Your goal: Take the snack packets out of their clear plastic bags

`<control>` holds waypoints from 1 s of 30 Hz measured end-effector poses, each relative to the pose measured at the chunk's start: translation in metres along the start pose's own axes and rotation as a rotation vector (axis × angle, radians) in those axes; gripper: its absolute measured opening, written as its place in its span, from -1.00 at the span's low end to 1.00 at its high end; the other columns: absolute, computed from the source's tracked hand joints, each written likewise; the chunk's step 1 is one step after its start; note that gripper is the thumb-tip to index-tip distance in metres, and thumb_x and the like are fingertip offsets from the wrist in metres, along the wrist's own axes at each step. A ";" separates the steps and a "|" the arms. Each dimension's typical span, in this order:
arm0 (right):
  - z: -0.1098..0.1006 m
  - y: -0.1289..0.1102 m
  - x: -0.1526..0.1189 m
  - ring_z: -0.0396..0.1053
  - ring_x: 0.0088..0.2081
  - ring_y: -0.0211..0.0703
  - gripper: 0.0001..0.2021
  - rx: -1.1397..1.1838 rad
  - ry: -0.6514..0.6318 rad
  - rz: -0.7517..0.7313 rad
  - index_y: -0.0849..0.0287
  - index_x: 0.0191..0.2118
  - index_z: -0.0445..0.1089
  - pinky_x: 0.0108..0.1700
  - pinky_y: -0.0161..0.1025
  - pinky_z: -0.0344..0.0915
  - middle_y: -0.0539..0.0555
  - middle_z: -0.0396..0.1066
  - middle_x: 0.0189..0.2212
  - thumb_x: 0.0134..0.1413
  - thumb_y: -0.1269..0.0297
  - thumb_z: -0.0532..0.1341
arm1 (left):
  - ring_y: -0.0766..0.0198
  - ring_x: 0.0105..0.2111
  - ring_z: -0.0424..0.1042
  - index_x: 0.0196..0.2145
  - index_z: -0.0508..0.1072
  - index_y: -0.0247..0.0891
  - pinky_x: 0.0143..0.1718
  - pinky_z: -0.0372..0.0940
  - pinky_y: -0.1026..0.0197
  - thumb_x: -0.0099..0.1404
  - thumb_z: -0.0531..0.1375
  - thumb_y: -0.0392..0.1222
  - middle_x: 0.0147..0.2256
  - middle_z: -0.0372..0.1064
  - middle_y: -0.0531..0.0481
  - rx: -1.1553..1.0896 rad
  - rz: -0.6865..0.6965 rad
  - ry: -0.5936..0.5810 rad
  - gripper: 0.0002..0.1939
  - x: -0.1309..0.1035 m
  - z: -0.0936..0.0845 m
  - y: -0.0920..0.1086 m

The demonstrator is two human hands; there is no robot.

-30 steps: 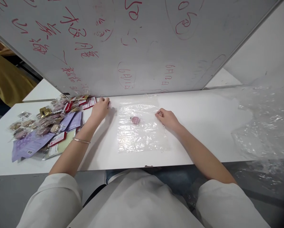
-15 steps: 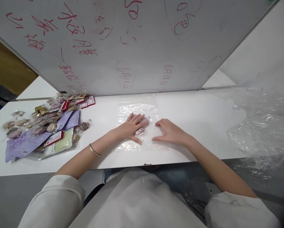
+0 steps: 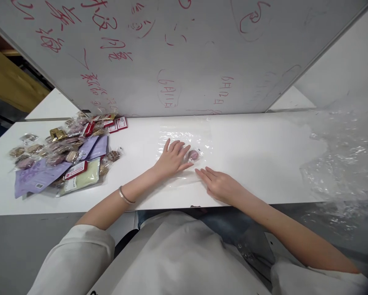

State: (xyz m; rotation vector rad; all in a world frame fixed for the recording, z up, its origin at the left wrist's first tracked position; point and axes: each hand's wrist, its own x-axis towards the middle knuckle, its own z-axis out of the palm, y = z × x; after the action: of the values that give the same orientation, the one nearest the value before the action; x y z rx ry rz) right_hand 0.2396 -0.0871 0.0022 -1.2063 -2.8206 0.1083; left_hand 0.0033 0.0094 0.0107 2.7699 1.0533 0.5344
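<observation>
At the left of the frame, a pile of wrapped snacks (image 3: 56, 159) lies on the white table (image 3: 257, 164), well apart from the hands. Nearer the centre, the left hand (image 3: 171, 159) is palm down with fingers loosely spread over the clear plastic sheet (image 3: 186, 137); no grip shows, though what lies beneath the palm is hidden. Light, flat pressure there should steady the film without dragging it. Just beside its fingertips, the pink wrapped piece (image 3: 193, 155) sits on the sheet at mid-frame; I'd nudge it gently, as slick film probably slides easily. To its lower right, the right hand (image 3: 219, 186) has its fingers extended close together near the sheet; whether they pinch film, I cannot tell. Fingertips rather than the whole palm would best smooth wrinkles. Crumpled plastic (image 3: 340, 172) fills the right edge.
</observation>
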 end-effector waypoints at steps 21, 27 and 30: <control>-0.006 0.018 -0.015 -0.17 0.44 0.27 -0.07 0.250 -0.068 -0.005 0.30 0.45 -0.05 0.39 0.22 0.02 0.30 -0.08 0.42 0.05 0.11 0.32 | 0.06 0.30 0.21 0.26 0.29 -0.20 0.25 0.23 0.00 0.49 0.01 -0.13 0.27 0.26 -0.17 -0.024 0.135 -0.296 -0.56 -0.106 -0.041 -0.042; 0.003 0.006 -0.012 0.35 0.21 0.19 -0.43 0.072 0.123 -0.134 0.37 0.26 0.31 0.21 0.11 0.34 0.35 0.40 0.17 0.08 0.51 0.16 | -0.05 0.22 0.29 0.11 0.42 -0.14 0.16 0.30 -0.14 0.46 0.09 -0.10 0.18 0.33 -0.22 0.023 0.202 -0.151 -0.68 -0.089 -0.038 -0.044; -0.004 0.020 -0.002 0.35 0.21 0.07 -0.72 0.224 0.216 -0.156 0.15 -0.02 0.53 0.22 0.07 0.34 0.20 0.44 0.14 0.22 0.43 0.17 | -0.22 0.40 -0.10 0.25 0.29 -0.15 0.34 0.01 -0.28 0.33 0.23 0.06 0.40 -0.07 -0.26 -0.107 0.226 -0.184 -0.41 -0.069 -0.041 -0.046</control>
State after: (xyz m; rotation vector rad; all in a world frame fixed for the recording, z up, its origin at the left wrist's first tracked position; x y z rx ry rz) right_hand 0.2559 -0.0748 0.0043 -0.8902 -2.6191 0.2608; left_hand -0.0884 -0.0020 0.0188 2.7934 0.6595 0.3408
